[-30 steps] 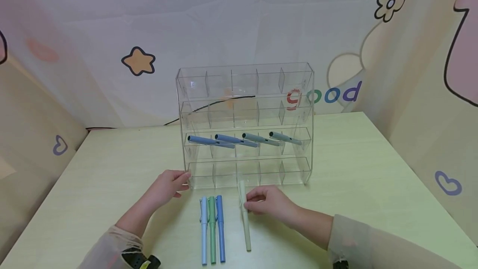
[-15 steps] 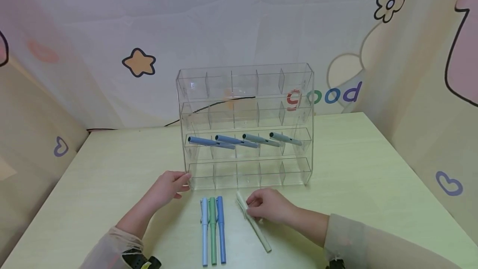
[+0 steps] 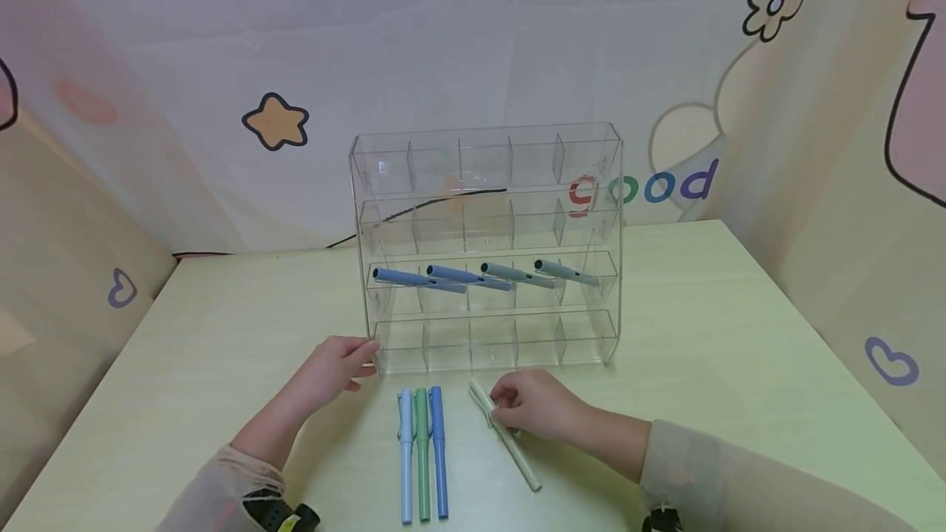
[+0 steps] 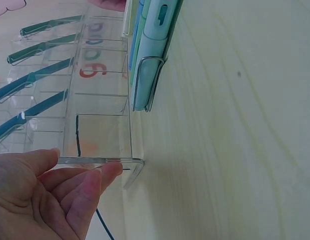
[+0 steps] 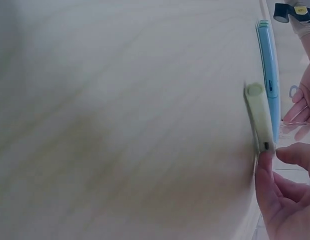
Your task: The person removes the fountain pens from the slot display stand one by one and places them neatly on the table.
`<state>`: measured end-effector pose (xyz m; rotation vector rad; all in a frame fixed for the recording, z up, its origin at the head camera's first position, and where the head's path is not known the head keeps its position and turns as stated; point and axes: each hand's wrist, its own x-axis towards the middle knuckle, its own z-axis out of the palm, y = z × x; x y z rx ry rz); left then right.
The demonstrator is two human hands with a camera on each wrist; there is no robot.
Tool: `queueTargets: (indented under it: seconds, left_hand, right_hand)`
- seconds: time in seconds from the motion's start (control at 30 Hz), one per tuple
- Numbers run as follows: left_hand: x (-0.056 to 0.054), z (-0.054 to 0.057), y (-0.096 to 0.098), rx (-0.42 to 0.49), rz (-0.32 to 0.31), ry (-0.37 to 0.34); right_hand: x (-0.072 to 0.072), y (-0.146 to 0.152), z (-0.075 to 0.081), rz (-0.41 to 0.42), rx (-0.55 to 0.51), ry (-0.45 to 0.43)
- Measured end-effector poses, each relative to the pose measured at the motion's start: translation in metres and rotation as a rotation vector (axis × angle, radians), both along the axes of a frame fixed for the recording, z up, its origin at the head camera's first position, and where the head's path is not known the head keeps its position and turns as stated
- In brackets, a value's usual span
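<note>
My right hand [image 3: 543,405] pinches a pale green pen [image 3: 517,454] by its clip half, between thumb and fingertips. The pen slants, far end to the left, in front of a clear acrylic rack [image 3: 491,355]. In the right wrist view the thumb and fingers close on the pen [image 5: 260,112]. At the rack's lower left corner, my left hand [image 3: 336,372] holds the side panel [image 4: 94,160] between thumb and fingers. Between the hands lie a light blue pen [image 3: 406,454], a green pen [image 3: 422,454] and a darker blue pen [image 3: 438,454], side by side.
Several pens lean in the rack's second tier from the bottom, including a blue pen [image 3: 399,277] at left and a grey-green pen [image 3: 565,271] at right. The table [image 3: 724,401] ends at a printed curtain [image 3: 222,179] behind the rack.
The pale green pen has swung from nearly straight to slanted, its near end moving right. My right hand has shifted slightly with it. My left hand stays on the rack.
</note>
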<state>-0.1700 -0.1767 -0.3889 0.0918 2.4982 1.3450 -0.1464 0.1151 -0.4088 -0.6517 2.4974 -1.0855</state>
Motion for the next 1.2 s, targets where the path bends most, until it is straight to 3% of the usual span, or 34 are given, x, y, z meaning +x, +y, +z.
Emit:
queueTargets:
  seconds: [0.3,0.67,1.2]
  left_hand:
    - [0.001,0.005,0.002,0.007,-0.018,-0.004]
    - [-0.001,0.007,0.002,0.003,-0.021,-0.003]
    - [0.004,0.005,0.001,-0.002,-0.039,0.001]
  right_hand:
    - [0.000,-0.003,-0.005,-0.011,-0.013,-0.058]
    - [0.003,-0.020,-0.008,-0.070,-0.064,-0.193]
    - [0.008,-0.030,-0.010,-0.092,-0.147,-0.249]
